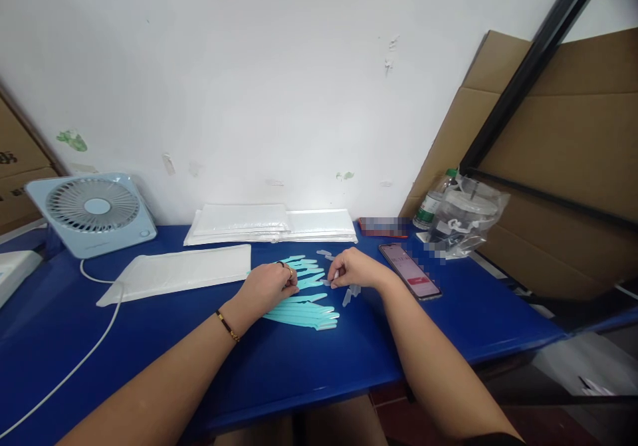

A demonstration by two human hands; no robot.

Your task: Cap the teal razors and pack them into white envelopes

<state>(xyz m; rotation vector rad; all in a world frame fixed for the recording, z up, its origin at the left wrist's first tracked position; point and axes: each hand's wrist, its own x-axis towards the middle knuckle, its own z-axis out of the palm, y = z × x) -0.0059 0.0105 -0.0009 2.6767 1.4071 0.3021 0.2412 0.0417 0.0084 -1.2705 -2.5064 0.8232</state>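
Note:
Several teal eyebrow razors (302,314) lie fanned side by side on the blue table. My left hand (272,288) rests over the upper part of the fan, fingers curled and closed on one eyebrow razor (312,280) whose tip points right; part of its handle is hidden under the fingers. At that tip, my right hand (353,270) pinches a small clear plastic cap (326,282). Whether the cap sits on the blade or just beside it is too small to tell. More clear caps (347,296) are scattered below and above my right hand.
White padded mailers (239,220) are stacked along the wall, with another mailer (184,273) at left. A blue fan (97,210) trails a white cable (102,333). To the right are a phone (411,272), a bottle (431,207) and a bagged container (466,220).

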